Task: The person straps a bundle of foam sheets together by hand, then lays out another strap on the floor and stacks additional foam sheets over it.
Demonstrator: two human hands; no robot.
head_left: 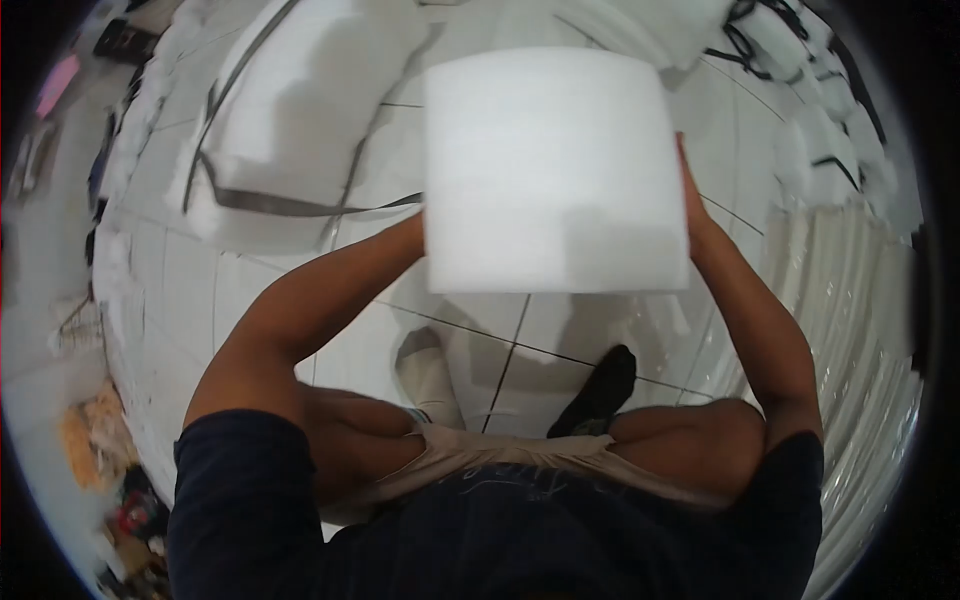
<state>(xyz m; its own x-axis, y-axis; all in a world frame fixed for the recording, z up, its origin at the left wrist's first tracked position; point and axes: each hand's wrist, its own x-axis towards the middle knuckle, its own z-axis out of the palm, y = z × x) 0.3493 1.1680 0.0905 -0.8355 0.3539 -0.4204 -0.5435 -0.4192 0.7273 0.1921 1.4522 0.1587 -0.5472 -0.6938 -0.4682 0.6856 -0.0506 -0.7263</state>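
A thick white foam roll is held up in front of me, above the floor between my feet. My left hand grips its left side, with the fingers hidden behind the foam. Pressed against its right end is my right hand, of which only the edge shows. A dark grey strap runs across the floor from a large white foam bundle at the upper left and passes out of sight near my left hand.
Another white foam bundle lies at the top. Clear plastic-wrapped long rolls line the right side. Black straps are at the upper right. Assorted items, including an orange-yellow bag, lie along the left. The floor is white tile.
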